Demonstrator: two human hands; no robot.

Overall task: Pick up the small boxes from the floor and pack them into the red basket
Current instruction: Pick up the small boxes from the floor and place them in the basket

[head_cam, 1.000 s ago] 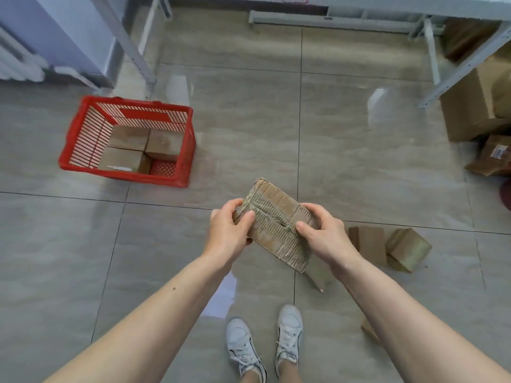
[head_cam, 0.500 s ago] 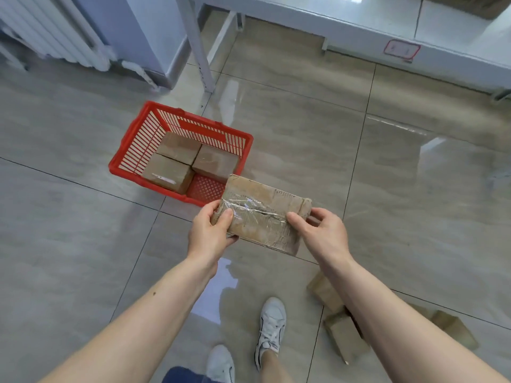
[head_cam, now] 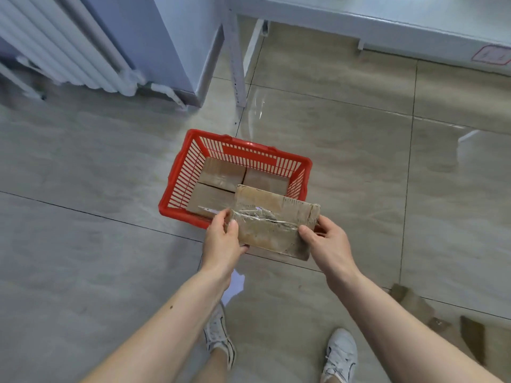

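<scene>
The red basket sits on the tiled floor, and everything else is placed from it; broad bare tile lies to its left, to its right and on its near side, while beyond its far rim stand a white metal leg, a blue cabinet and, farther left, a white radiator; a pale shelf edge runs across the top right, well apart from the basket; three packed boxes already cover most of the basket's bottom, leaving room only at its near right corner; against half a second ago the basket now lies more central and closer beneath the hands, and the held box overlaps the basket's near right corner where before it only met the near rim; the taped cardboard box is held level above that near right corner, the left hand gripping its left end with thumb on top, the right hand gripping its right end likewise; more loose boxes lie on the floor well to the near right of the basket, and two white shoes stand on its near side.
</scene>
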